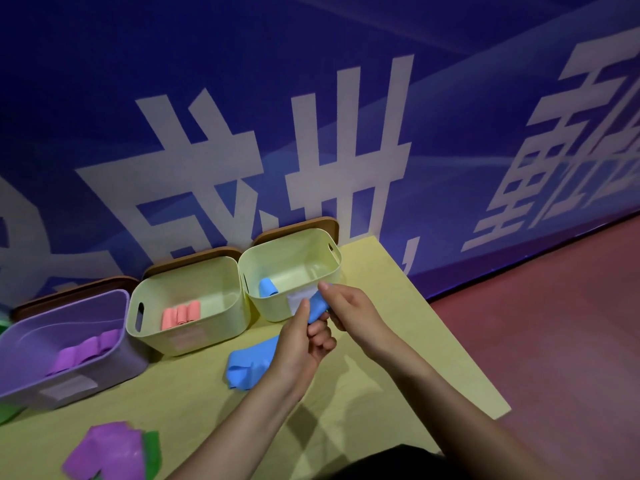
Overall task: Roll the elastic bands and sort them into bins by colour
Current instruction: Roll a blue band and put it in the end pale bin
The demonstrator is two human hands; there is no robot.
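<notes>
Both hands, left hand (304,344) and right hand (349,310), pinch a rolled blue band (317,308) in their grip just before the right-hand bin (294,308); next, I'd say, drop it in beside the blue roll (267,287) there.

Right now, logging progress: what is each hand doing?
Left hand: gripping the blue band.
Right hand: pinching the same blue band.

A deep blue wall banner (242,81) with large white characters runs behind the yellow tabletop's (398,341) far edge. Dull red flooring (554,323) lies past its right edge.
</notes>
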